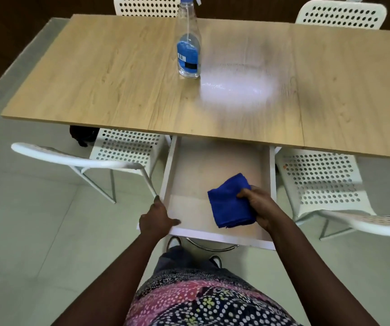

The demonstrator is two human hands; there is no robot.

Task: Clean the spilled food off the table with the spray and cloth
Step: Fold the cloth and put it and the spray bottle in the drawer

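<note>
- Holding a folded cloth [230, 203] over the open drawer [215, 182], the right hand [260, 205] has its fingers and thumb curled round the cloth's right edge.
- Deep blue and fuzzy, the cloth is folded to a rough square, layered edges showing at its near corner.
- Left hand [157, 218] rests on the drawer's near-left corner, fingers straight along the rim, thumb lying on the front edge; it clasps nothing.
- Spray [188, 41] stands upright on the table [95, 74], well apart from both hands: a clear bottle, blue label with a barcode, blue collar at the neck.
- Just right of the spray, the wood shows a pale, glossy patch [237, 88].
- White perforated chairs [316, 182] flank the drawer.
</note>
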